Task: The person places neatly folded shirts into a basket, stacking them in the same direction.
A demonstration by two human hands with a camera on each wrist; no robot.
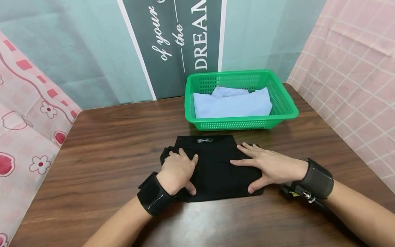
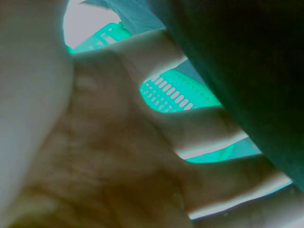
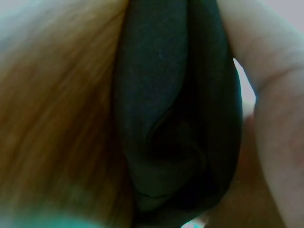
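Observation:
A folded black garment (image 1: 216,175) lies flat on the wooden table, with a small label (image 1: 205,140) near its far edge. On its left side rests my left hand (image 1: 177,171), fingers spread over the cloth. My right hand (image 1: 266,166) lies on the right side, its fingers and thumb stretched out across the fabric. The left wrist view shows the palm and spread fingers against the dark cloth (image 2: 237,57). In the right wrist view, layered folds of the garment (image 3: 156,71) stand beside the hand (image 3: 285,104).
Behind the garment stands a green perforated basket (image 1: 234,125) holding folded light blue cloth (image 1: 232,106). A hanging cloth with lettering (image 1: 185,44) backs the wooden table (image 1: 102,164). Pink patterned cloth covers the left side (image 1: 34,137) and pink checked cloth the right side (image 1: 351,61).

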